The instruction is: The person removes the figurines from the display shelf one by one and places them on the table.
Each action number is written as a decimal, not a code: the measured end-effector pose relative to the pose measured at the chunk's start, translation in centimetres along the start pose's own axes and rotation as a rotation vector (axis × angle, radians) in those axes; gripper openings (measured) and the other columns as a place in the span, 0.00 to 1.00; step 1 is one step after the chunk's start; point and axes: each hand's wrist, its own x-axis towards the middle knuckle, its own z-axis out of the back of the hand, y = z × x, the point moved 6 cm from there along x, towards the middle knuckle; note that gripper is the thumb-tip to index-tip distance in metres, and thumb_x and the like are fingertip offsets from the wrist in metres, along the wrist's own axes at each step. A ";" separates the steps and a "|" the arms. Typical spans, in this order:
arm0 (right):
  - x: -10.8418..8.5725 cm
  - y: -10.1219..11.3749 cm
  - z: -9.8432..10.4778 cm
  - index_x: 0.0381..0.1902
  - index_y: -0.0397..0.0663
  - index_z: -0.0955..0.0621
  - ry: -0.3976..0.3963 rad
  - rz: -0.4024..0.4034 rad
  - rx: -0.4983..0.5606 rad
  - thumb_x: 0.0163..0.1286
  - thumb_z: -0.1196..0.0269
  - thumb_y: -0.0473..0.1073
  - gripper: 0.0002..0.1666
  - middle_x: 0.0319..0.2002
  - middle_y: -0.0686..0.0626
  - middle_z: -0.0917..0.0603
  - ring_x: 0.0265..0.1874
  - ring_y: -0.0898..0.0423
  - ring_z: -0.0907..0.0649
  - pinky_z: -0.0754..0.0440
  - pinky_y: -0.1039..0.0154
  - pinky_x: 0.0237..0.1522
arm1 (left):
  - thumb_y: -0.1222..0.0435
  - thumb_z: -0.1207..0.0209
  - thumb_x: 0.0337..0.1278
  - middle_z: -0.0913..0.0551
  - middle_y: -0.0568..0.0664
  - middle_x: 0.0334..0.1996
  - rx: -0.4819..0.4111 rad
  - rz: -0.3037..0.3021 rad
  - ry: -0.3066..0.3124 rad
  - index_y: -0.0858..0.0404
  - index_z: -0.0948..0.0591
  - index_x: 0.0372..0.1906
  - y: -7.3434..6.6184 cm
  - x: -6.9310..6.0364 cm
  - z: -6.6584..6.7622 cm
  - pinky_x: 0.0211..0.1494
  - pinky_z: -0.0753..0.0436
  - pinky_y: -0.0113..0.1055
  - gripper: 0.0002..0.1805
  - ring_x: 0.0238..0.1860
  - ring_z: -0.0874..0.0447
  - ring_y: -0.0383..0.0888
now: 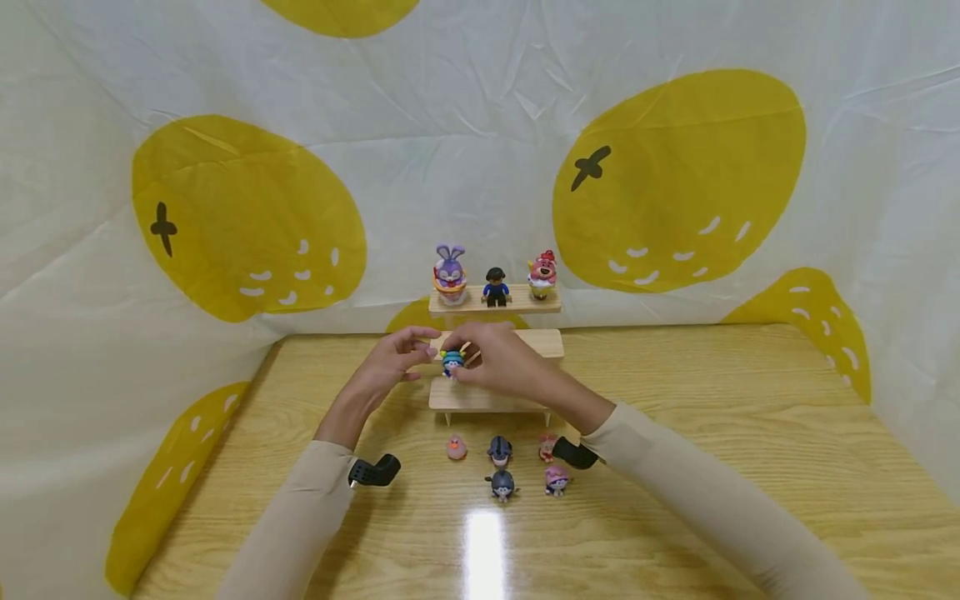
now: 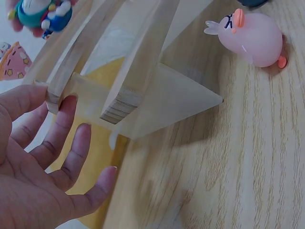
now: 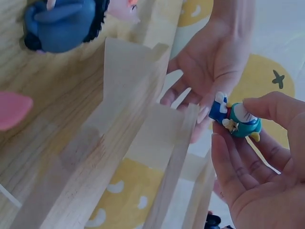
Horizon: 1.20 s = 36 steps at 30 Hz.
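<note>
My right hand [image 1: 495, 354] pinches a small figurine [image 3: 238, 117] with a teal horned hat and blue clothes between thumb and fingers. It holds the figurine over the left part of a wooden tiered display shelf [image 1: 543, 342], at the middle tier. On the left, my left hand [image 2: 52, 157] grips the end of the middle board between thumb and finger, its other fingers spread below. The left wrist view also shows a pink duck figurine [image 2: 255, 40] on the table, in front of the shelf.
On the top tier stand a purple rabbit figurine [image 1: 450, 275], a dark-haired toy figure [image 1: 496, 287] and a pink bear figurine [image 1: 542, 275]. Before the shelf lie several figurines, including a dark one [image 1: 502, 485] and a pink-hatted one [image 1: 557, 481]. A patterned cloth [image 1: 465, 192] hangs behind.
</note>
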 end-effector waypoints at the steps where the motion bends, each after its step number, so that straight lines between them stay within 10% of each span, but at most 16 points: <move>1: -0.2 0.1 -0.1 0.53 0.42 0.17 0.012 -0.002 0.007 0.68 0.31 0.38 0.17 0.49 0.49 0.14 0.44 0.57 0.13 0.16 0.69 0.44 | 0.63 0.42 0.74 0.22 0.54 0.51 -0.001 0.002 0.002 0.58 0.24 0.67 0.0 0.0 0.0 0.63 0.28 0.61 0.20 0.58 0.24 0.55; 36: -5.0 1.3 -6.9 0.46 0.53 0.15 0.335 0.062 -0.046 0.66 0.27 0.45 0.12 0.43 0.60 0.16 0.41 0.65 0.16 0.20 0.73 0.44 | 0.60 0.40 0.73 0.23 0.52 0.50 0.012 -0.027 0.005 0.54 0.21 0.63 0.1 0.1 0.1 0.62 0.27 0.60 0.18 0.61 0.27 0.62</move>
